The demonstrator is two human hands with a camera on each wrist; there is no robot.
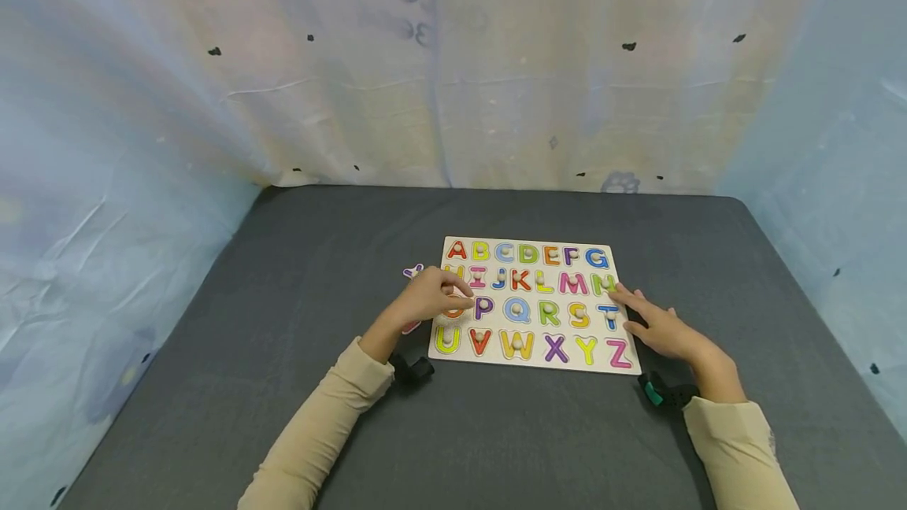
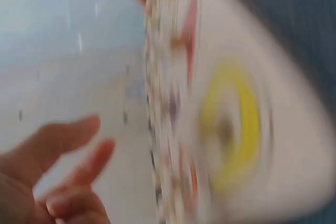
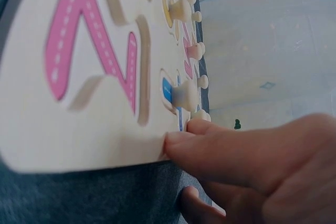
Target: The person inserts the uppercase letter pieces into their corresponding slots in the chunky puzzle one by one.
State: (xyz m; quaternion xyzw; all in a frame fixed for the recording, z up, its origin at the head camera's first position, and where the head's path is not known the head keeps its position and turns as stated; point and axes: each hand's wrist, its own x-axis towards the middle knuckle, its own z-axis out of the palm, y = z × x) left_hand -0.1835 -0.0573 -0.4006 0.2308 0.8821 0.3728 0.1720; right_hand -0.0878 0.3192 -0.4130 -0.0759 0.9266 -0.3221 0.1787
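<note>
A wooden alphabet puzzle board (image 1: 531, 368) lies on the dark table, its colored letters in rows, many with small round knobs. My left hand (image 1: 427, 295) hovers over its left side by the orange O (image 1: 453, 308), thumb and forefinger apart. Nothing shows between those fingers in the left wrist view, where the yellow U (image 2: 247, 124) is blurred. My right hand (image 1: 662, 329) rests its fingers along the board's right edge near the blue T (image 1: 609, 313). In the right wrist view its thumb touches the edge, and the pink Z (image 3: 65, 40) lies in a recess with no knob.
Two loose pinkish letter pieces, an upper one (image 1: 412, 270) and a lower one (image 1: 411, 327), lie left of the board, partly covered by the left hand. Dark grey cloth (image 1: 319, 258) covers the table. Pale patterned sheets (image 1: 496, 101) hang behind and at both sides.
</note>
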